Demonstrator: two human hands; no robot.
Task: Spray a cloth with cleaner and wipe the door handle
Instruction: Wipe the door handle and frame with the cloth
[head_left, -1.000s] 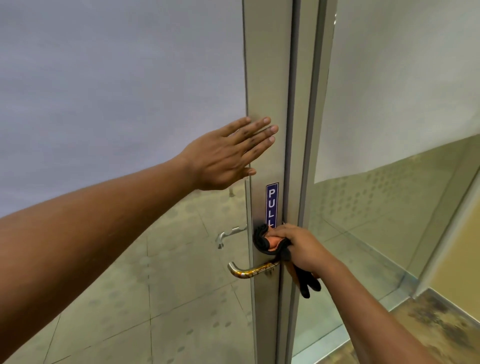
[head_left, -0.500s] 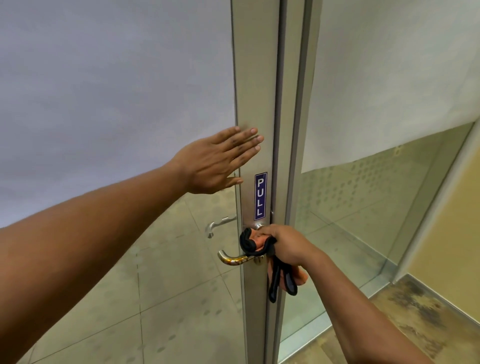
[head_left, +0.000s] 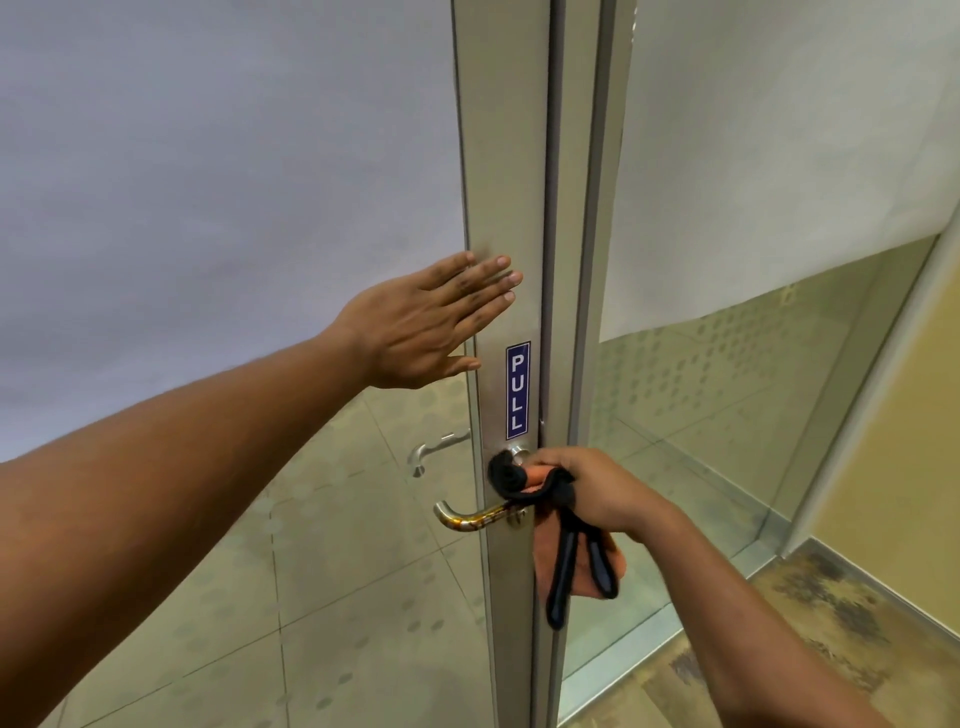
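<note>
A shiny metal lever door handle (head_left: 462, 517) sticks out to the left from the door's metal frame (head_left: 501, 208). My right hand (head_left: 592, 486) is shut on an orange cloth with black trim (head_left: 563, 551), pressing its bunched end against the round base of the handle. The rest of the cloth hangs down below my fist. My left hand (head_left: 421, 327) lies flat with fingers spread against the glass and the frame edge, above the handle. No cleaner bottle is in view.
A blue PULL sticker (head_left: 517, 389) sits on the frame just above the handle. A second lever handle (head_left: 434, 451) shows through the glass on the far side. A fixed glass panel (head_left: 753, 364) stands to the right, with a yellow wall (head_left: 904, 441) beyond it.
My view has shifted slightly, so the door sits further left in frame. The cloth's loose end now hangs straight down from my right fist. My left hand stays flat on the door.
</note>
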